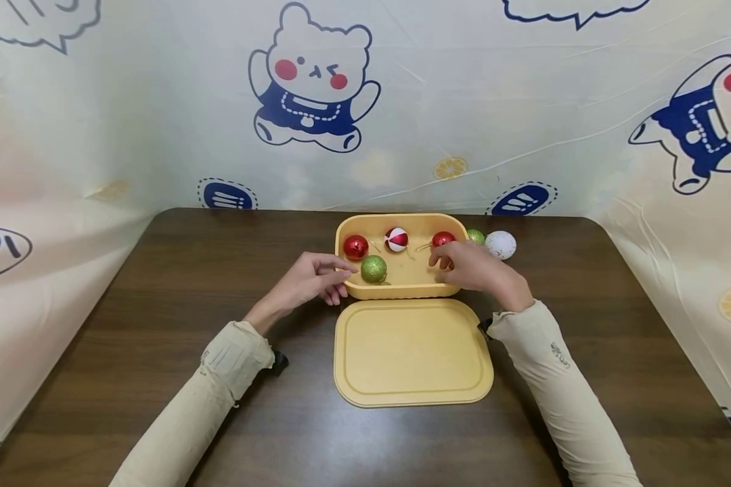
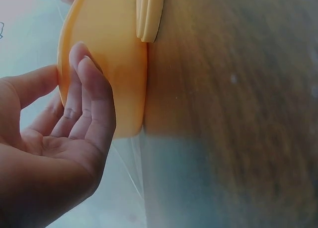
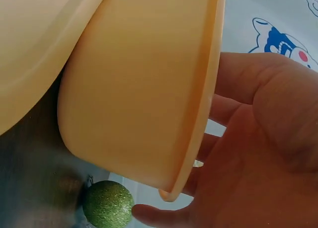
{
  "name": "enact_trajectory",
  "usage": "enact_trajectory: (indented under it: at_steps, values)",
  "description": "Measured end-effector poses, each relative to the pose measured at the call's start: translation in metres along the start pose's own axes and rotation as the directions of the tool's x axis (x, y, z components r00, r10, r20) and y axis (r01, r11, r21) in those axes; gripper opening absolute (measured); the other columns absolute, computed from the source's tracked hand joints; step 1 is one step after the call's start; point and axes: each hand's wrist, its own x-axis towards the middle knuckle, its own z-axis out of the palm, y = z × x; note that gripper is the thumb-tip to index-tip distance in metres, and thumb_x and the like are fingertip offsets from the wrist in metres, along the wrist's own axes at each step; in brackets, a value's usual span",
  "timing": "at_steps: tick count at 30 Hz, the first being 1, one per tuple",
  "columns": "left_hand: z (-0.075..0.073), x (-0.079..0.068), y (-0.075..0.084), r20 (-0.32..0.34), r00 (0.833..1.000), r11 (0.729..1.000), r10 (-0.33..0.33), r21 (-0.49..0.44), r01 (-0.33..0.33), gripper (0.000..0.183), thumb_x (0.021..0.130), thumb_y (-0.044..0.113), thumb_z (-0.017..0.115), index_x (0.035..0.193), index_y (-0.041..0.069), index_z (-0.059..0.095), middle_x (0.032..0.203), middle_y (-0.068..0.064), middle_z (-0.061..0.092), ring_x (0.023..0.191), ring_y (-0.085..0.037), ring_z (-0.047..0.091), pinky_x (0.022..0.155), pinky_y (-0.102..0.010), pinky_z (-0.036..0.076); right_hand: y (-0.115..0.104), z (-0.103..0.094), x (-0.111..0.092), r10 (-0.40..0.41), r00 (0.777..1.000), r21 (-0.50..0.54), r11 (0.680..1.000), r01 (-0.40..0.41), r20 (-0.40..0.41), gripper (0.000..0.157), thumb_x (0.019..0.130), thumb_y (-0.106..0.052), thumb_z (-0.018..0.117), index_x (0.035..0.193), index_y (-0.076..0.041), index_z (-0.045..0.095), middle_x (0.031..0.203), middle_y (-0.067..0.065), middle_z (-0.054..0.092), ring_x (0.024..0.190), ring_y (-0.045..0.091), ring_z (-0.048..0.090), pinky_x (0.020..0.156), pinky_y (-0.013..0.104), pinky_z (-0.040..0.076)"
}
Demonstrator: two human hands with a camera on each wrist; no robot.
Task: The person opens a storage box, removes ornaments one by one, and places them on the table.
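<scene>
A yellow plastic box (image 1: 402, 292) stands near the table's back edge. Inside lie a red ball ornament (image 1: 356, 247), a red-and-white striped ball (image 1: 396, 239), a green glitter ball (image 1: 374, 268) and another red ball (image 1: 443, 238). My left hand (image 1: 313, 279) holds the box's left end, thumb at the rim and bent fingers along the outer wall. Over the right rim reaches my right hand (image 1: 475, 267), its loosely bent fingers inside the box just in front of the second red ball. The right wrist view hides those fingertips behind the wall.
A yellow lid (image 1: 413, 353) lies flat directly in front of the box. To the box's right, behind the right hand, are a second green glitter ball (image 1: 476, 237) and a white speckled ball (image 1: 501, 245). A printed curtain (image 1: 402, 135) hangs behind the dark wooden table (image 1: 219, 237).
</scene>
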Motion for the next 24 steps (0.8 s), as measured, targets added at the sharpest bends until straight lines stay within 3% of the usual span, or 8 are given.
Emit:
enact_trajectory:
  at_steps: [4, 12, 24]
  values:
    - [0.0005, 0.0003, 0.0000, -0.012, 1.000, 1.000, -0.001, 0.006, 0.001, 0.028, 0.098, 0.013, 0.064, 0.118, -0.007, 0.067, 0.078, -0.021, 0.069, 0.058, -0.020, 0.065, 0.056, -0.032, 0.058, 0.0021, 0.0003, 0.0006, 0.017, 0.997, 0.070, 0.997, -0.023, 0.073, 0.021, 0.090, -0.011, 0.072, 0.110, -0.005, 0.070, 0.097, 0.010, 0.067, 0.083, 0.023, 0.060, 0.076, 0.034, 0.057]
    - [0.0020, 0.0019, -0.0005, -0.007, 1.000, 1.000, 0.008, 0.006, -0.008, 0.031, 0.099, 0.013, 0.063, 0.120, -0.008, 0.065, 0.079, -0.023, 0.069, 0.058, -0.021, 0.065, 0.057, -0.033, 0.059, 0.0078, 0.0002, 0.0030, 0.004, 0.976, 0.070, 0.997, -0.020, 0.218, 0.015, 0.093, -0.003, 0.055, 0.101, -0.004, 0.067, 0.090, 0.006, 0.059, 0.084, 0.020, 0.054, 0.073, 0.031, 0.046]
    - [0.0031, -0.0001, 0.0003, -0.013, 1.000, 1.000, 0.002, 0.022, -0.002, 0.030, 0.099, 0.014, 0.063, 0.120, -0.008, 0.065, 0.080, -0.025, 0.069, 0.058, -0.021, 0.065, 0.056, -0.033, 0.059, 0.0081, -0.0022, 0.0021, -0.037, 0.968, 0.083, 0.996, 0.017, 0.246, 0.013, 0.098, -0.014, 0.061, 0.102, -0.008, 0.071, 0.092, 0.005, 0.063, 0.084, 0.019, 0.056, 0.076, 0.032, 0.049]
